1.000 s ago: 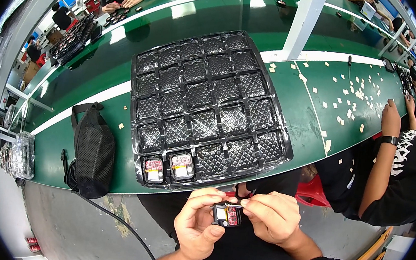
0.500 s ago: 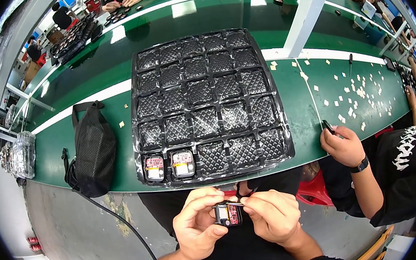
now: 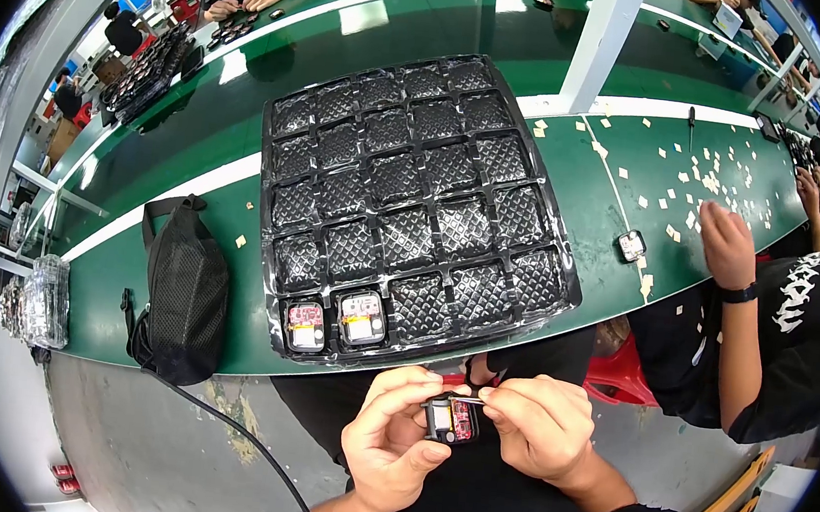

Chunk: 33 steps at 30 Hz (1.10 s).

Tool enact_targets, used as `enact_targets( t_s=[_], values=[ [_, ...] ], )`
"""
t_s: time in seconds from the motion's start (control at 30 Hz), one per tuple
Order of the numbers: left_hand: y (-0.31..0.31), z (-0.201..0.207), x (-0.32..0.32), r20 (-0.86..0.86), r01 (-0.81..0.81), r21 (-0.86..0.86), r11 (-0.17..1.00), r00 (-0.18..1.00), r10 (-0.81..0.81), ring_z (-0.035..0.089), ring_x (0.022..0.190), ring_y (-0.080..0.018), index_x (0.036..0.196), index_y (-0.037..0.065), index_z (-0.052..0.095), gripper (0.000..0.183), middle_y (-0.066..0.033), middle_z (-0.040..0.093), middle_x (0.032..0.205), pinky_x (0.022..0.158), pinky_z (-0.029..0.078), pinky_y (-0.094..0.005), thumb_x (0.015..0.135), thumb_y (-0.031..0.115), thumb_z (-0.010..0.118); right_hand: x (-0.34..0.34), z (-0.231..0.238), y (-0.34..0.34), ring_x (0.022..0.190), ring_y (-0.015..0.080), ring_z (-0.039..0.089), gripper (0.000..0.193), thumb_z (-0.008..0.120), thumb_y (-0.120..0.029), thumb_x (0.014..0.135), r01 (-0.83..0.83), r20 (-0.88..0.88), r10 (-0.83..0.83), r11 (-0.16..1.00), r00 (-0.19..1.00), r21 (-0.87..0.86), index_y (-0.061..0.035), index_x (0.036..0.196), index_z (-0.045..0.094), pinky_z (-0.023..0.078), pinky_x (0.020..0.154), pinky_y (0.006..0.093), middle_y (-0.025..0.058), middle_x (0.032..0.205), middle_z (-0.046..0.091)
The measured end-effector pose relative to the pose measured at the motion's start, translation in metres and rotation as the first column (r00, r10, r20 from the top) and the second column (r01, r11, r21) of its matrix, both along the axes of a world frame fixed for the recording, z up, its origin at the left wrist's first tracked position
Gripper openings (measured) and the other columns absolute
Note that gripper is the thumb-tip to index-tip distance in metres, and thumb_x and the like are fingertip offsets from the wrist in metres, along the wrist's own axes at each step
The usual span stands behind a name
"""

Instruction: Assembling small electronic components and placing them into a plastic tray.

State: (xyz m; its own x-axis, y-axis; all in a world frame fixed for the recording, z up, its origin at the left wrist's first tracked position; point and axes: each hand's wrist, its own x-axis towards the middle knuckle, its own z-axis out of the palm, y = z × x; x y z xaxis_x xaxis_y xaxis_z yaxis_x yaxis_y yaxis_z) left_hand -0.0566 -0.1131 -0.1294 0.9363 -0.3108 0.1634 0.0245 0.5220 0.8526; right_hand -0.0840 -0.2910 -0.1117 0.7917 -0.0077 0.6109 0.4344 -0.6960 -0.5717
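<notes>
Low in front of my body, my left hand (image 3: 387, 446) grips a small black square device housing (image 3: 451, 421) by its sides. Inside the housing a red circuit board and a whitish block are showing. My right hand (image 3: 543, 429) pinches a thin metal tool (image 3: 469, 400), perhaps tweezers, whose tip lies at the housing's upper edge. Just beyond my hands lies a black moulded tray (image 3: 406, 243) with rows of square pockets. Two similar opened devices, one on the left (image 3: 304, 327) and one beside it (image 3: 361, 319), sit in its nearest row.
A black mesh bag (image 3: 186, 294) lies left of the tray on the green table (image 3: 593, 200). To the right are scattered pale little squares (image 3: 699, 180), a screwdriver (image 3: 691, 127), a device (image 3: 631, 245) and a co-worker's hand (image 3: 728, 249). A white post (image 3: 603, 48) rises behind the tray.
The co-worker at right has set a device down on the table, and that hand has moved away toward the pale squares. My own hands have barely shifted.
</notes>
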Motion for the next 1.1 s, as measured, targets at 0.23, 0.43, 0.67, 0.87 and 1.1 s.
enact_targets(
  t_s=[0.23, 0.43, 0.67, 0.87, 1.1],
  values=[
    [0.001, 0.005, -0.002, -0.011, -0.015, 0.054, 0.998, 1.000, 0.016, 0.061, 0.122, -0.0306, 0.130, -0.012, 0.057, 0.057, -0.0168, 0.048, 0.134, 0.096, 0.056, -0.0390, 0.086, 0.014, 0.084, -0.003, -0.004, 0.000, 0.058, 0.0183, 0.061, 0.023, 0.082, -0.007, 0.076, 0.032, 0.048, -0.026, 0.992, 0.999, -0.120, -0.0008, 0.097, 0.074, 0.050, 0.052, 0.0287, 0.0066, 0.082, 0.067],
    [0.001, 0.005, -0.003, -0.047, -0.013, 0.075, 0.997, 0.999, 0.016, 0.063, 0.118, -0.0283, 0.132, -0.012, 0.057, 0.059, -0.0166, 0.050, 0.134, 0.096, 0.056, -0.0376, 0.087, 0.015, 0.084, -0.003, -0.016, 0.000, 0.056, 0.0174, 0.059, 0.022, 0.079, -0.007, 0.078, 0.044, 0.115, -0.031, 0.992, 0.993, -0.115, -0.0003, 0.097, 0.074, 0.048, 0.050, 0.0281, 0.0067, 0.081, 0.067],
    [0.000, 0.003, -0.004, -0.077, -0.039, 0.066, 0.997, 0.996, 0.044, 0.064, 0.119, -0.0307, 0.131, -0.012, 0.059, 0.060, -0.0168, 0.051, 0.135, 0.098, 0.055, -0.0379, 0.086, 0.019, 0.084, -0.001, -0.015, -0.002, 0.057, 0.0168, 0.061, 0.020, 0.078, -0.007, 0.078, 0.032, 0.124, -0.009, 0.983, 0.992, -0.181, 0.0002, 0.096, 0.074, 0.048, 0.050, 0.0278, 0.0066, 0.081, 0.068],
    [0.004, 0.003, -0.001, -0.032, -0.055, 0.030, 0.998, 0.998, 0.056, 0.063, 0.121, -0.0347, 0.130, -0.011, 0.059, 0.058, -0.0190, 0.053, 0.134, 0.102, 0.055, -0.0419, 0.085, 0.016, 0.085, 0.002, -0.005, -0.016, 0.057, 0.0184, 0.062, 0.021, 0.081, -0.006, 0.075, -0.078, 0.020, 0.079, 0.996, 0.997, -0.043, -0.0017, 0.095, 0.074, 0.049, 0.050, 0.0286, 0.0070, 0.082, 0.069],
    [0.014, 0.025, 0.020, 0.236, -0.004, 0.133, 0.991, 0.971, -0.028, 0.064, 0.121, -0.0379, 0.123, -0.008, 0.062, 0.055, -0.0243, 0.059, 0.128, 0.103, 0.055, -0.0461, 0.076, 0.003, 0.089, 0.006, -0.001, -0.055, 0.066, 0.0259, 0.066, 0.016, 0.077, -0.002, 0.083, 0.278, 0.060, -0.278, 0.961, 0.959, 0.015, 0.0033, 0.096, 0.072, 0.052, 0.058, 0.0319, 0.0141, 0.083, 0.069]
  ],
)
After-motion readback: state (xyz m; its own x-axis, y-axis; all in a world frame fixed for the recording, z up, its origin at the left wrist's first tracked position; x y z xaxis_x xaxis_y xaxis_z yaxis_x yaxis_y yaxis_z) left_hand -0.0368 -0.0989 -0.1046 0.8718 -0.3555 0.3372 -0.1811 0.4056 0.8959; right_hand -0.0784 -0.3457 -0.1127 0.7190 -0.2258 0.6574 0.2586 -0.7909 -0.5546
